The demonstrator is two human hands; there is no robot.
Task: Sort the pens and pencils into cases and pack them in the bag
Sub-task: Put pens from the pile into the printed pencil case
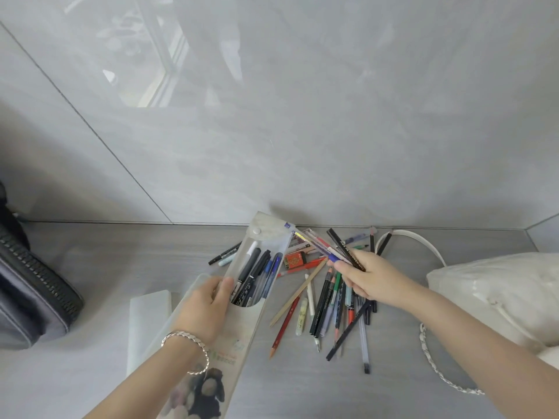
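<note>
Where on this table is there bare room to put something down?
Bare tabletop lies between the dark bag and the clear case the left hand holds. Another patch sits at the front, below the loose pens. Crowded: from those pens to the white bag, where the right hand grips a bundle of pens.

Centre: case (245, 325), pens (257, 273) in it; left hand (208, 306) grips its middle. Pile (326, 306) just right of case; right hand (369, 276) above it holds a bundle (329, 247). Second case (148, 319) left of case. Zip bag (33, 297) far left, strap bag (496, 291) far right.
</note>
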